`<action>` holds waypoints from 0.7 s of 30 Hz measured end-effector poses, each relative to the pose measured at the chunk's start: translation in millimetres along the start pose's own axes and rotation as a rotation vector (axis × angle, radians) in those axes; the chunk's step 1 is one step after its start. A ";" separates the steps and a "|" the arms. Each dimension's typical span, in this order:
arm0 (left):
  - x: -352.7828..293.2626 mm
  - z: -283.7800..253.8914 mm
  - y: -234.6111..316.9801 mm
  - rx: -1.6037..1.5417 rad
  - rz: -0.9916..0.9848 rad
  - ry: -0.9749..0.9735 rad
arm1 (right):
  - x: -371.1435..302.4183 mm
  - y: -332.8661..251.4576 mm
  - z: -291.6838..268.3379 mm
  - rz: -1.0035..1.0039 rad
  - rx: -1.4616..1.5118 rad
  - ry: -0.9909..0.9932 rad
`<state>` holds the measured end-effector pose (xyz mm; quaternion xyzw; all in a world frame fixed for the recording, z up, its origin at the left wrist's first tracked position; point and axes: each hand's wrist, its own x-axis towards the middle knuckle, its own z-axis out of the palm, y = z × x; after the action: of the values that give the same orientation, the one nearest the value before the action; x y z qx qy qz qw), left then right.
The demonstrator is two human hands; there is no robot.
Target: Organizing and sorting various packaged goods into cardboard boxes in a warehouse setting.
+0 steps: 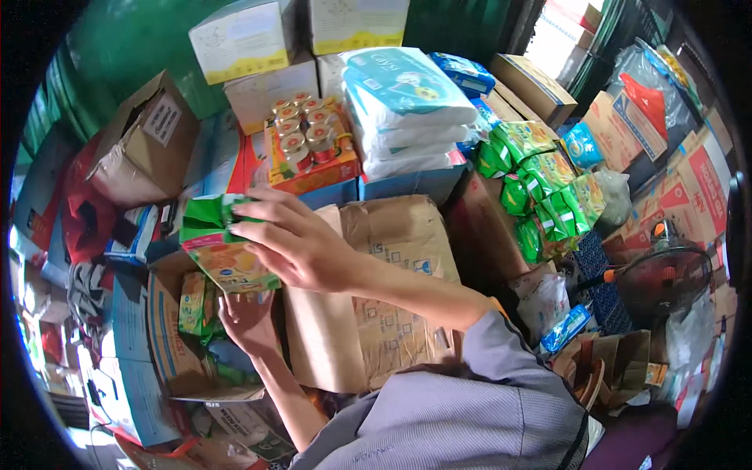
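Observation:
A bulky green-and-yellow packet (235,266) with food pictured on its front is raised above an open cardboard box (162,333) at the left. The fingers of my right hand (294,243) lie closed over its upper right side. My left hand (251,323) comes up from below and grips its bottom edge, with part of the fingers hidden behind it. Inside the box, another green-and-yellow packet (193,305) stands against the far wall. Beside the box, under my right forearm, lies a flat-topped brown carton (392,313) with its flap folded open.
Small cans (301,133) stand on an orange carton behind the hands. White-and-turquoise diaper packs (407,90) are piled next to them. Several green packets (548,188) lie stacked at the right. A black racket-shaped object (662,286) juts in at the far right. Cartons crowd all sides.

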<state>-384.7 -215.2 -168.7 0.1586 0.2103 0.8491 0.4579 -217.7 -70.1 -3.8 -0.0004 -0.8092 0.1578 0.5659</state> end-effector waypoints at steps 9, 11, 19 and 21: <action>-6.9 112.9 -88.1 0.141 -0.119 -0.107 | -33.5 6.6 -144.0 0.018 -0.391 0.291; -9.1 144.9 -110.6 0.213 -0.144 -0.111 | -42.4 -6.0 -188.0 0.112 -0.640 0.271; -13.6 269.4 -191.3 0.443 -0.406 -0.393 | -50.6 -21.6 -267.5 0.118 -0.758 0.568; -5.3 294.4 -207.6 0.437 -0.533 -0.415 | -50.8 -36.6 -277.9 0.292 -0.958 0.482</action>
<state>-98.3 -55.1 -19.8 0.3602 0.3230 0.5859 0.6501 61.7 -43.1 45.1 -0.4059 -0.6295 -0.1556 0.6440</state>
